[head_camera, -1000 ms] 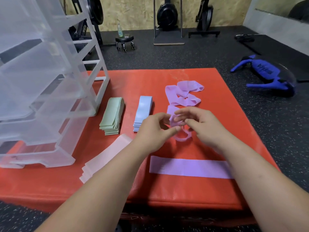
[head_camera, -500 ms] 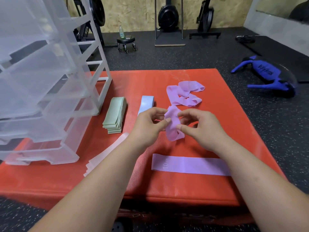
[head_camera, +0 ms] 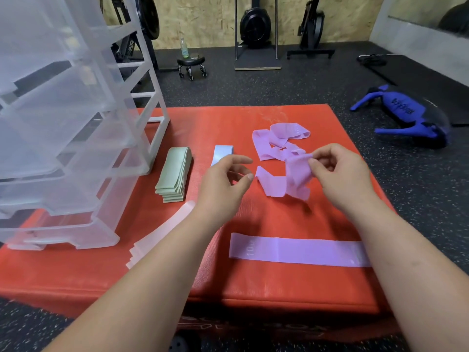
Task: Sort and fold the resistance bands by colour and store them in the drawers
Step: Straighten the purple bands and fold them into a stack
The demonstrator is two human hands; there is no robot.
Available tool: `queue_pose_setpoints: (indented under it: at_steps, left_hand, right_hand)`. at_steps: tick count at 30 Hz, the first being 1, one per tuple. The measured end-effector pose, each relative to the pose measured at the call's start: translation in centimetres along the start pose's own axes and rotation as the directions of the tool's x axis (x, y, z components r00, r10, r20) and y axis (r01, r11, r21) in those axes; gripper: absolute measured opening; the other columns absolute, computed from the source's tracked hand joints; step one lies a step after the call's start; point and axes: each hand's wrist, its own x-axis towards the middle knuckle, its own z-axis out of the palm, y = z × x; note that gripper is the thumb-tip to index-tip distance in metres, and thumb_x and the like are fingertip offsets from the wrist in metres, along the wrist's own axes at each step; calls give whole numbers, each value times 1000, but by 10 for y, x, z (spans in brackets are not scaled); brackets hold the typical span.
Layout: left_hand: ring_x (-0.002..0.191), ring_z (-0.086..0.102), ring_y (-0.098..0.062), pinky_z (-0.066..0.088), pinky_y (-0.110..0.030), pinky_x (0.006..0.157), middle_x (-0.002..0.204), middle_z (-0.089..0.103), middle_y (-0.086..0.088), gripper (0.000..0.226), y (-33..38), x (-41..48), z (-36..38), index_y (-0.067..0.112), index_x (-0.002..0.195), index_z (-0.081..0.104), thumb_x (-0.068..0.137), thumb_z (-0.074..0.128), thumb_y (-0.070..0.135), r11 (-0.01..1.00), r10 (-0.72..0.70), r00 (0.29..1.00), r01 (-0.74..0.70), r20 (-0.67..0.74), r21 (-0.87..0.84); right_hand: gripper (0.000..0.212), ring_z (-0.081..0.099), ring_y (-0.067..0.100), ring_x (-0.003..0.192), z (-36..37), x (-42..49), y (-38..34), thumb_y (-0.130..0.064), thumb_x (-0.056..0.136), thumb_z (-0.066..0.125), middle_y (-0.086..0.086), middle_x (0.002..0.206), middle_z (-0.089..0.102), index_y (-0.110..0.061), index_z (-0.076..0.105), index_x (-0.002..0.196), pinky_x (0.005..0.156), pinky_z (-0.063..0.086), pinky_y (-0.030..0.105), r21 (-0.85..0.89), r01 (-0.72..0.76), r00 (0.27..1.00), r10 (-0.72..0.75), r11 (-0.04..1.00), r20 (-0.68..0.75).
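My right hand [head_camera: 340, 174] pinches one end of a crumpled purple band [head_camera: 291, 180] that hangs above the red mat [head_camera: 253, 288]. My left hand [head_camera: 223, 181] hovers just left of that band with its fingers apart and nothing in them. A flat purple band [head_camera: 299, 251] lies near the front of the mat. More tangled purple bands [head_camera: 279, 139] lie behind my hands. A folded green stack [head_camera: 175, 174], a blue stack [head_camera: 222, 152] partly hidden by my left hand, and a pale pink stack [head_camera: 162, 233] sit to the left.
A clear plastic drawer unit [head_camera: 63, 138] stands on the mat's left side with its drawers pulled out. A blue training bag [head_camera: 406, 118] lies on the dark floor to the right. Gym gear and a small stool [head_camera: 191, 63] stand by the back wall.
My left hand has let go of the purple band and drawn left. My right hand has lifted the band's end up and to the right, so the band has opened out.
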Motion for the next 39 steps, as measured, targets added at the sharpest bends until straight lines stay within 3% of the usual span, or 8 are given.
queue_pose_setpoints:
  at_steps: [5, 15, 18, 21, 26, 30, 33, 39]
  left_hand:
    - [86, 68, -4, 49, -18, 77, 100, 73, 14, 28, -13, 0, 8, 30, 116, 72, 91, 76, 16, 978, -27, 995, 8, 91, 207]
    - [118, 63, -20, 49, -39, 103, 135, 68, 11, 47, -20, -7, 34, 32, 133, 66, 88, 77, 26, 860, 66, 915, -255, 399, 443]
    - [126, 58, -26, 49, -45, 104, 143, 64, 6, 50, -20, -10, 45, 33, 140, 63, 90, 72, 29, 796, 3, 883, -286, 469, 534]
    - [124, 53, -28, 49, -48, 102, 147, 59, 7, 48, -23, -11, 52, 33, 142, 59, 95, 64, 37, 733, -23, 874, -316, 486, 602]
    - [112, 53, -32, 50, -49, 95, 134, 64, 4, 47, -24, -9, 59, 28, 135, 65, 90, 58, 37, 659, -7, 890, -338, 456, 671]
    - [96, 54, -26, 52, -45, 83, 105, 70, 7, 32, -22, -5, 61, 26, 115, 75, 85, 66, 31, 722, 50, 941, -265, 334, 639]
    - [88, 59, -14, 51, -33, 78, 90, 70, 11, 32, -15, -3, 60, 26, 100, 76, 84, 78, 54, 847, 52, 979, -147, 197, 511]
    - [61, 59, 0, 41, -17, 58, 66, 66, 14, 36, 0, 1, 55, 27, 81, 71, 80, 84, 60, 937, -41, 999, 32, 18, 349]
  right_hand:
    - [25, 67, 31, 105, -20, 1, 38, -29, 89, 72, 0, 105, 75, -28, 68, 113, 92, 53, 39, -501, -153, 947, 271, 852, 172]
    - [23, 64, 12, 86, -10, -14, 30, -19, 90, 66, -13, 96, 71, -38, 77, 94, 79, 45, 29, -372, 64, 885, 120, 926, 450]
    - [4, 66, 9, 87, -13, -15, 28, -42, 88, 72, -15, 95, 71, -44, 74, 91, 81, 50, 31, -359, 67, 858, 131, 931, 497]
    - [40, 64, 3, 88, -18, -20, 27, -73, 69, 80, -12, 101, 63, -46, 73, 97, 84, 53, 30, -323, 83, 805, 128, 943, 579]
    - [47, 63, 4, 92, -20, -26, 31, -67, 64, 87, -10, 104, 56, -44, 70, 102, 85, 51, 26, -309, 161, 765, 79, 937, 639]
    - [12, 63, 9, 83, -24, -20, 38, -40, 81, 83, -9, 92, 62, -37, 72, 84, 86, 54, 38, -369, 168, 866, 43, 914, 498]
    - [11, 66, 12, 82, -29, -15, 44, -33, 87, 79, -10, 85, 68, -34, 69, 80, 81, 52, 34, -368, 90, 932, 52, 925, 358]
    - [39, 72, 10, 83, -29, -23, 16, -61, 85, 72, -4, 93, 79, -24, 74, 100, 71, 51, 30, 130, -174, 827, 74, 976, 557]
